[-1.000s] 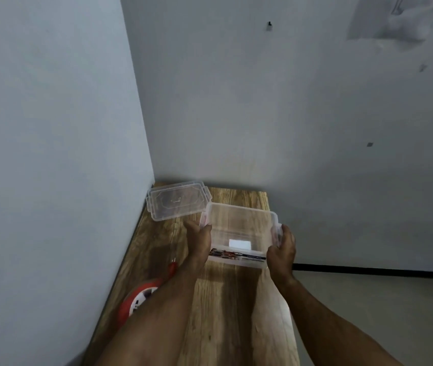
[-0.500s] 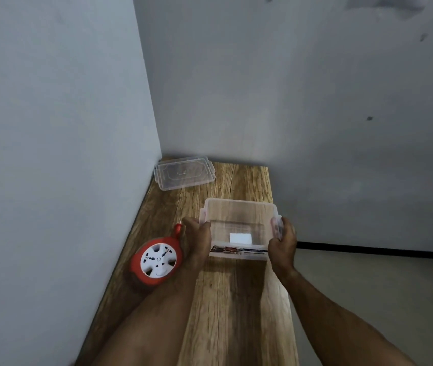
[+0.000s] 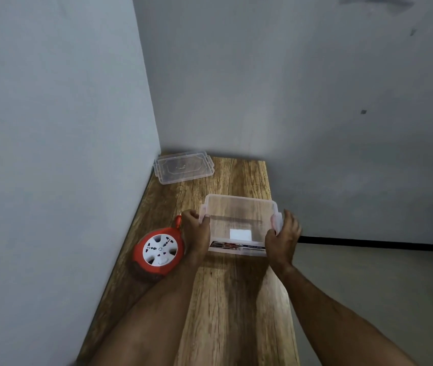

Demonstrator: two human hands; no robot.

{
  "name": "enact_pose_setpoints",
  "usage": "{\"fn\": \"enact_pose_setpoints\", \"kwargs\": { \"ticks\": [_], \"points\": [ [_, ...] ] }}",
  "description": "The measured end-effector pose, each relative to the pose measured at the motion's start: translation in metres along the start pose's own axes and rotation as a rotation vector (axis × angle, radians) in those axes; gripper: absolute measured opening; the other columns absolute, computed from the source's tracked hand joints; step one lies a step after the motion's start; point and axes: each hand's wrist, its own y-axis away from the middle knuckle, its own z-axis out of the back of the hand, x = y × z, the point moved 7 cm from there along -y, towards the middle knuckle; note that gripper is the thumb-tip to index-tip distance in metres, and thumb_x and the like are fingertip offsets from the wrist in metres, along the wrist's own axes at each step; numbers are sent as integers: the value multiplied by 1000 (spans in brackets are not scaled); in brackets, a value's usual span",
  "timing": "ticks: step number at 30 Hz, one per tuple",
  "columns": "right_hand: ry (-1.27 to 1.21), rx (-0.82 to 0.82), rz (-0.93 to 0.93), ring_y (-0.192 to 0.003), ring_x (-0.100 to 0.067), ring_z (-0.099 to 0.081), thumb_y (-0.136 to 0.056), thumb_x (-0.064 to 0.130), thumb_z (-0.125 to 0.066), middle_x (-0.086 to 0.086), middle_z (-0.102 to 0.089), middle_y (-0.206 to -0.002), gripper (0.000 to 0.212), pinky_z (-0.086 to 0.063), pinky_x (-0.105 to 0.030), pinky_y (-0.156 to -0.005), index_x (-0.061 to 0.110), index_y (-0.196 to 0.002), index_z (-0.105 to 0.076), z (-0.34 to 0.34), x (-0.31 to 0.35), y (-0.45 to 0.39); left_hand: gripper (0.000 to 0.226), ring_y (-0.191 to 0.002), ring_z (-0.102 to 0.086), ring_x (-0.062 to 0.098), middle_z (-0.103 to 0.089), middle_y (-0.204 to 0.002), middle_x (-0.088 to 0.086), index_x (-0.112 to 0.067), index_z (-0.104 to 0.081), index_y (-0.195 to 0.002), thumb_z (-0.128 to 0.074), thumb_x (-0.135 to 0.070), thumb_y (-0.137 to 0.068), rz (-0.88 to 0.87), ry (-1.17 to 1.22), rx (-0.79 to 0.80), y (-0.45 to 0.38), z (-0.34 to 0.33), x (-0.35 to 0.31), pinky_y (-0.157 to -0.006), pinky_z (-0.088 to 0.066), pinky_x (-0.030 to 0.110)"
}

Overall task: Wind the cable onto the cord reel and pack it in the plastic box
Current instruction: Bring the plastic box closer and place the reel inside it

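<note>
The round red cord reel with a white socket face [image 3: 159, 251] is lying on the wooden bench [image 3: 236, 307], touching the left forearm. The left hand [image 3: 197, 231] and right hand [image 3: 284, 239] are each clasping an end of the clear rectangular plastic box [image 3: 240, 223]; setting it down level beside the reel should ease packing.

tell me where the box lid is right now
In the head view the clear lid lies flat at the wooden table's far left corner against the walls, apart from the plastic box.
</note>
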Motion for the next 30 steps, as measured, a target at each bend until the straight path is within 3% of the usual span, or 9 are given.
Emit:
{"fn": "enact_pose_setpoints", "kwargs": {
  "ticks": [10, 13, 17, 20, 22, 26, 28, 30],
  "points": [
    [-136, 103, 242, -136, -28, -41, -77, -11, -58, -11, -52, -140, 65, -36, -48, -115, 5, -139, -49, -44, 76, 25, 27, -95, -59, 22, -57, -110, 7, -13, -47, -116, -62, -16, -95, -42, 55, -128, -20, 58, -11, -74, -48, 27],
    [-193, 186, 252, -134, -25, -42, -81, -7, -60, -9, -52, -140, 62, -34, -48, -115, 6, -141, -48, -68, 100, 40, 25, -97, -57, 18, -57, -110, 6, -11, -49, -115, -63, -18, -95, -48, 50, -197, -25, 89, -7, -69, -42, 15],
    [-248, 287, 313, -137, -22, -42, -83, -8, -59, -7, -50, -144, 65, -36, -46, -115, 8, -144, -47, -102, 130, 64, 28, -104, -57, 21, -57, -115, 7, -9, -50, -119, -63, -17, -95, -24, 42, -251, -33, 126, 9, -83, -44, 26],
    [-250, 396, 339, -139, -22, -42, -84, -8, -60, -7, -50, -145, 65, -37, -44, -115, 8, -145, -47, -131, 141, 85, 31, -105, -57, 19, -57, -120, 7, -9, -50, -124, -62, -17, -96, 25, 37, -283, -31, 148, 22, -82, -45, 25],
    [-247, 460, 343, -137, -17, -44, -85, -7, -58, -2, -51, -143, 62, -40, -39, -114, 11, -144, -48, -145, 146, 99, 32, -105, -56, 17, -57, -120, 5, -10, -50, -125, -62, -19, -96, 44, 21, -289, -27, 155, 31, -80, -45, 24],
    [-179, 624, 251, -125, -4, -43, -86, -4, -56, 2, -53, -137, 60, -31, -11, -103, 12, -143, -48, -176, 138, 123, 28, -105, -60, 19, -58, -118, 4, -14, -51, -121, -61, -23, -96, 86, 1, -297, -19, 167, 49, -76, -52, 26],
    [-86, 685, 206, -131, -17, -44, -85, 1, -58, -5, -52, -141, 59, -35, -24, -109, 12, -142, -49, -192, 125, 131, 33, -105, -61, 20, -59, -119, 5, -12, -53, -125, -62, -25, -96, 107, -54, -313, -15, 172, 57, -75, -53, 24],
    [-20, 725, 150, -134, -28, -44, -87, 8, -59, -8, -51, -142, 57, -40, -43, -111, 14, -143, -48, -204, 111, 136, 37, -108, -62, 22, -59, -121, 6, -13, -55, -126, -64, -28, -93, 114, -103, -319, -12, 176, 65, -84, -58, 32]
  ]
}}
